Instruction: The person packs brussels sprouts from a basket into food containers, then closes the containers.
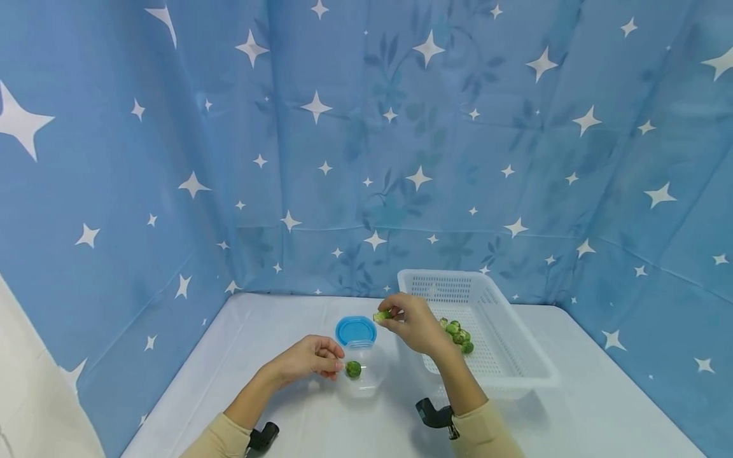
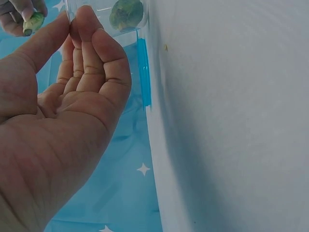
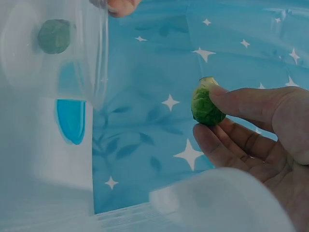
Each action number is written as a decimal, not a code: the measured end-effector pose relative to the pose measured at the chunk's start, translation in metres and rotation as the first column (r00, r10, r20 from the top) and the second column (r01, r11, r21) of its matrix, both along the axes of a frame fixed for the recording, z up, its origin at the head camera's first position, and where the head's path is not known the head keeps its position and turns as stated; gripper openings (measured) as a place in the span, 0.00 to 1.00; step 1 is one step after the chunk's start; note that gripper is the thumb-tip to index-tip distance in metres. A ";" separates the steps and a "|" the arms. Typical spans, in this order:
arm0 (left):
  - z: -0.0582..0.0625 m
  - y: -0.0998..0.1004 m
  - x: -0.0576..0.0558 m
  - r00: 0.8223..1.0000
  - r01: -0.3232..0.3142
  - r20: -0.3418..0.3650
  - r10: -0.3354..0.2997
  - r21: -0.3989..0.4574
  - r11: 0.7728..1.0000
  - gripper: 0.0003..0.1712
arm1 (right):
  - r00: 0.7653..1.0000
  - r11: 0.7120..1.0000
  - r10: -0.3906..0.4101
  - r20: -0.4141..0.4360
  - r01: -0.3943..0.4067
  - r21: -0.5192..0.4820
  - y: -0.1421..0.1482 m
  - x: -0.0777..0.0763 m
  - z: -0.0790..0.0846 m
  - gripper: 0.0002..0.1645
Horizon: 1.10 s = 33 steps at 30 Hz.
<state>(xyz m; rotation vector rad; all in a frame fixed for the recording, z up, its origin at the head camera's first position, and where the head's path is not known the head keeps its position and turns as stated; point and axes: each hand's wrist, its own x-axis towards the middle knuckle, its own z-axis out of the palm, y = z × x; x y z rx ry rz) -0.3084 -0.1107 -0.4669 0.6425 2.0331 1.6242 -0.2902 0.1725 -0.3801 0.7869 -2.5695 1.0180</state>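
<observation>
My right hand pinches a Brussels sprout between thumb and fingers, held up between the basket and a clear plastic container. Its pale cut end shows at the top in the right wrist view. My left hand grips the container's left rim with thumb and fingertips. Inside that container lies one green Brussels sprout. A round blue lid rests on the table just behind the container. Several more Brussels sprouts lie in a white basket, partly hidden by my right hand.
The perforated white basket, with raised walls, stands at the right beside my right forearm. A white cloth covers the table. Blue curtains with white stars hang behind and along both sides.
</observation>
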 end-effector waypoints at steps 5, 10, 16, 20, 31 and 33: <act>0.000 -0.001 0.000 1.000 0.005 0.008 -0.005 -0.001 1.000 0.21 | 1.000 1.000 -0.012 0.017 0.012 0.016 -0.002 -0.001 -0.005 0.11; 0.000 0.000 -0.001 1.000 0.003 0.009 -0.003 -0.005 1.000 0.21 | 0.999 1.000 -0.005 0.050 0.004 0.020 -0.006 0.000 -0.009 0.10; 0.001 0.000 0.000 1.000 -0.010 0.007 0.010 -0.010 1.000 0.18 | 0.998 0.999 0.019 0.067 -0.022 0.044 -0.010 0.000 -0.013 0.08; 0.001 0.000 -0.001 1.000 -0.008 0.004 0.008 -0.011 1.000 0.19 | 0.997 0.998 0.033 0.064 -0.037 0.060 -0.013 -0.001 -0.014 0.07; 0.002 0.000 0.001 1.000 -0.012 -0.006 0.011 -0.014 1.000 0.18 | 0.995 0.994 0.059 0.078 -0.066 0.089 -0.018 0.001 -0.016 0.06; 0.002 0.000 0.001 1.000 -0.009 -0.004 0.009 -0.011 1.000 0.19 | 0.995 0.991 0.061 0.083 -0.070 0.111 -0.019 0.000 -0.017 0.06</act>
